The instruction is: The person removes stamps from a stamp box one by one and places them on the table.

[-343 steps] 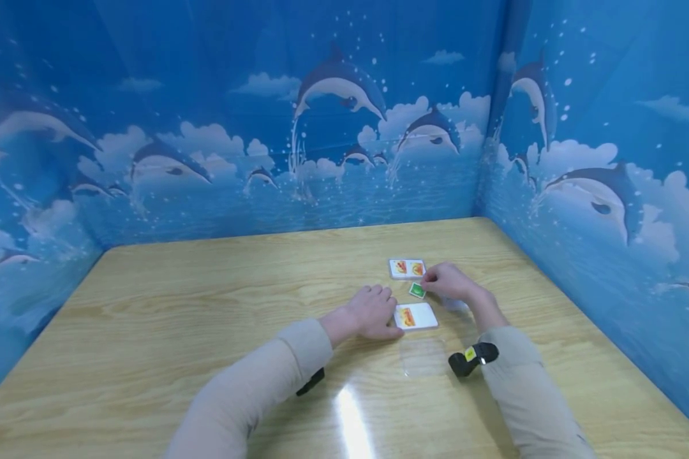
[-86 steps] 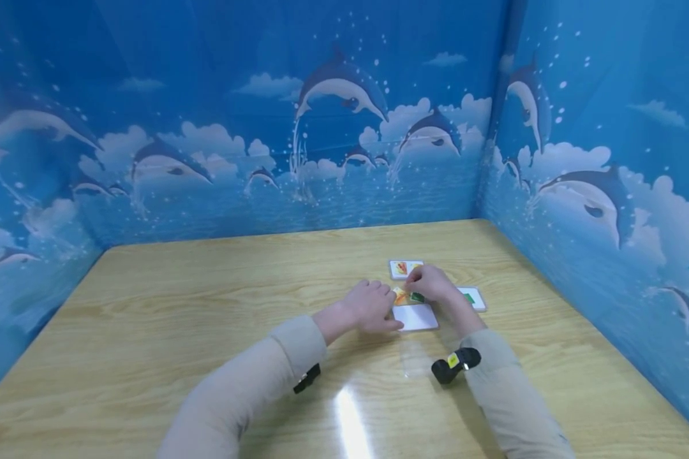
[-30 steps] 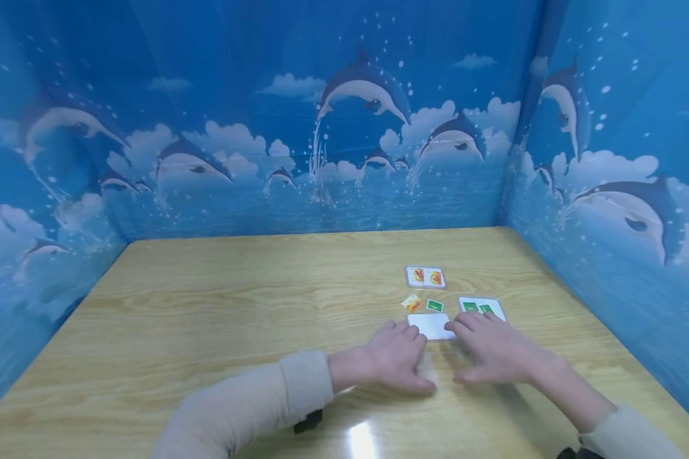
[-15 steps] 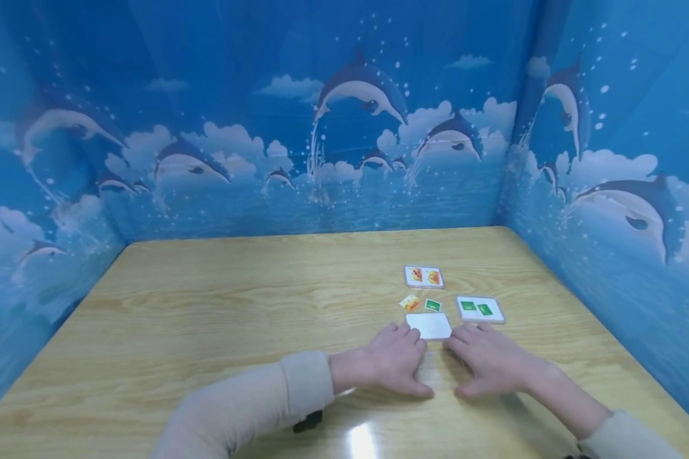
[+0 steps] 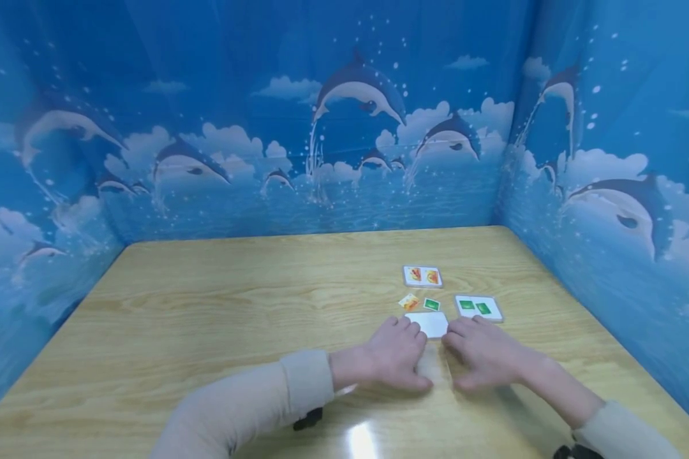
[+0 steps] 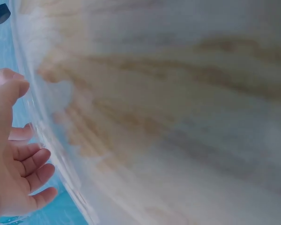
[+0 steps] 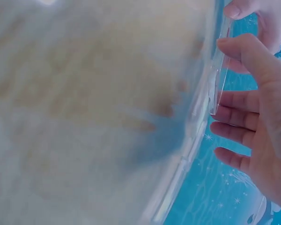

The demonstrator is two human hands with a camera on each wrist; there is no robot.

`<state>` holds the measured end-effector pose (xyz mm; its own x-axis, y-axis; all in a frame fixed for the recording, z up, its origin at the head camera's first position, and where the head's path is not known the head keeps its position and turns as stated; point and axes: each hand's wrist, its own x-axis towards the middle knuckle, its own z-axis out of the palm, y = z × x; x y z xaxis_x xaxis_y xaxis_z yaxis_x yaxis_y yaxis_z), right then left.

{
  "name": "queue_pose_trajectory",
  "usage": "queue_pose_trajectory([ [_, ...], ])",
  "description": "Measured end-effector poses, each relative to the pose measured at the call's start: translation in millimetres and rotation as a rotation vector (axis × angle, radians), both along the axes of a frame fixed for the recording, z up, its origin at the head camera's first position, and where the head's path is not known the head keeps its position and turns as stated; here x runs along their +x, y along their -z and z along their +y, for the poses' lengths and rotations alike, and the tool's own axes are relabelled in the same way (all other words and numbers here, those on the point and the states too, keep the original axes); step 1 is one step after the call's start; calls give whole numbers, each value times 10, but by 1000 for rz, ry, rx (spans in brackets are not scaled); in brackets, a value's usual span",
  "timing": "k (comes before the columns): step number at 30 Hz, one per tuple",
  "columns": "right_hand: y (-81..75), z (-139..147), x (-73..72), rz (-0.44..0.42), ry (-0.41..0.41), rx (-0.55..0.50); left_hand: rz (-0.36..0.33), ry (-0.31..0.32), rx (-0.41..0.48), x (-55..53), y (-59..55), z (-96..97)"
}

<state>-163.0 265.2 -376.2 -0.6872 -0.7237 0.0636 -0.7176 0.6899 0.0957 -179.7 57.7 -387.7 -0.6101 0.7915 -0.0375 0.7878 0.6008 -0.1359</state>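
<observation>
My left hand [image 5: 399, 354] and right hand [image 5: 488, 354] face each other over the table, with a clear plastic plate [image 5: 436, 366] between them. The right wrist view shows this plate [image 7: 218, 89] nearly edge-on, between my right thumb and fingers; my left thumb is at its far end. Both hands hold it by opposite sides, and much of it hides behind them. Just beyond my fingertips lies a white card [image 5: 430, 324], its near corners overlapped by them. A small orange picture piece [image 5: 409, 302] and a small green piece [image 5: 432, 305] lie behind it.
Farther back lies a framed card with two orange pictures [image 5: 422, 276]. To the right, past my right fingers, is another white card with two green pieces [image 5: 478, 308]. Dolphin-print curtains [image 5: 298, 127] border the back and sides of the wooden table [image 5: 235, 293].
My right hand has left the small pieces and come to the clear plate's right side; my left has drawn back from the white card. A second green piece now lies on the right card.
</observation>
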Motion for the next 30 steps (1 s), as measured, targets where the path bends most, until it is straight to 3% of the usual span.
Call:
queue_pose_trajectory([
  [7,-76,13,-128,56,-9,-6,87,-30,48,-114,-29,-1],
  [11,-78,8,-214,90,-21,-24,101,-56,65,-193,-33,-10],
  [17,-51,-6,-325,72,-2,-59,112,-74,67,-300,-30,-31],
  [30,-41,-7,-529,4,20,-67,-3,-69,94,-512,-26,-52],
])
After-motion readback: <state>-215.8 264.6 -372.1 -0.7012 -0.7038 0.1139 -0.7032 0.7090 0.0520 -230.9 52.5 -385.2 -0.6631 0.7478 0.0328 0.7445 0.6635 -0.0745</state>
